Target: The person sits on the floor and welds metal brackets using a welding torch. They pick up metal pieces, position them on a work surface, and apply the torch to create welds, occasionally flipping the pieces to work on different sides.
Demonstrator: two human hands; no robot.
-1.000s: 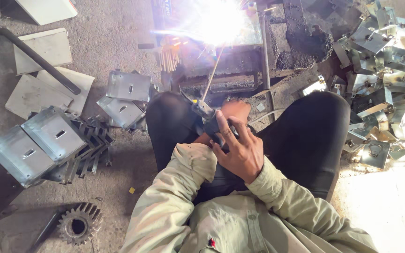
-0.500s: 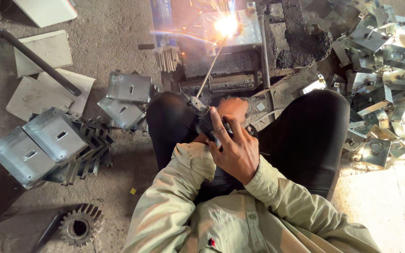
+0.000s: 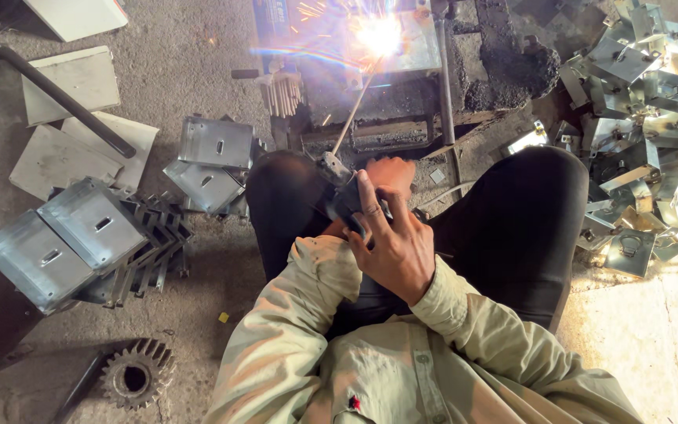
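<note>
1. One electrode holder (image 3: 337,182) above our knees, its one welding rod (image 3: 357,106) angled up to the arc on the workpiece (image 3: 413,47).
2. Right hand (image 3: 392,243) clenched around the holder; left hand (image 3: 390,174) mostly hidden beneath, grip unclear.
3. One gear (image 3: 136,375) lower left, one black bar (image 3: 60,98) upper left; bracket heaps (image 3: 645,94) uncountable.

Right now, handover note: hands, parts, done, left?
Both hands clasp the electrode holder above the lap: right hand on top, left hand beneath, its grip mostly hidden. The rod runs up to the arc, sparking on the workpiece. Done: not visible through the glare. Left: can't tell. Bracket stacks lie on the left, a loose pile on the right, a gear lower left.
</note>
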